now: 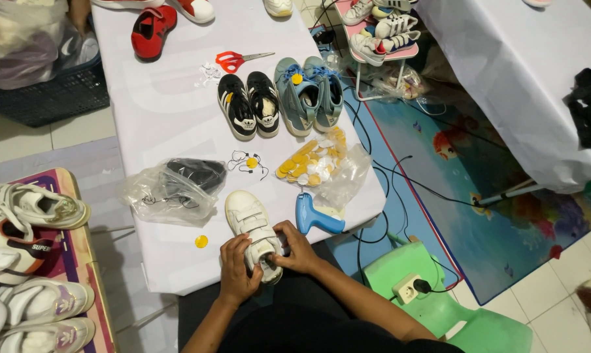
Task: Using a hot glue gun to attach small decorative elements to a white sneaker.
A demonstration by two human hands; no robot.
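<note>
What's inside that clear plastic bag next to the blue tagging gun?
The clear bag holds a heap of round yellow and white tags. Whatever lies beneath the heap is covered, and the bag's near end looks empty.

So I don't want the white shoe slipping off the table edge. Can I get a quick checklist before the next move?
1. Both hands on the white shoe: ok, left hand and right hand hold its heel end.
2. Shoe resting on the table: ok, heel at the near edge.
3. Blue tagging gun within reach: ok, beside the right hand.
4. Yellow round tags available: ok.
5. Tag already on the shoe: cannot tell.
</note>
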